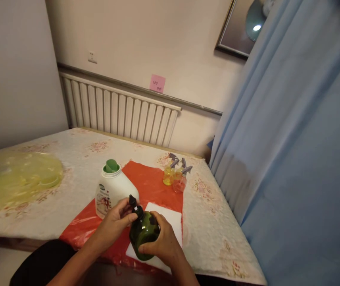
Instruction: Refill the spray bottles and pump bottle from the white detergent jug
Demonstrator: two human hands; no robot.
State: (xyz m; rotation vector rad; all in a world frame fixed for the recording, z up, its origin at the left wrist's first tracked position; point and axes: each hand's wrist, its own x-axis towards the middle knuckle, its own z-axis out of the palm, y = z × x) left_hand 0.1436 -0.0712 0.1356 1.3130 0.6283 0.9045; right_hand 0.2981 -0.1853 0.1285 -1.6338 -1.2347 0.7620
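Observation:
A dark green pump bottle point(142, 240) is held tilted in front of me, above a white sheet point(172, 219). My right hand point(165, 242) is wrapped round its body. The fingers of my left hand point(119, 216) close on the black pump top point(138, 210) at the neck. Just beyond my left hand stands a large white detergent jug point(116, 188), uncapped, with a green spout point(112, 165) in its mouth. Part of the jug's lower side is hidden by my left hand.
Several small spray bottles point(179, 183) with grey triggers, yellow and pink, stand at the right back of a red plastic sheet point(146, 178). A yellow translucent plastic bag point(18, 178) lies at left on the flowered cover point(77, 159). A blue curtain point(291, 139) hangs at right.

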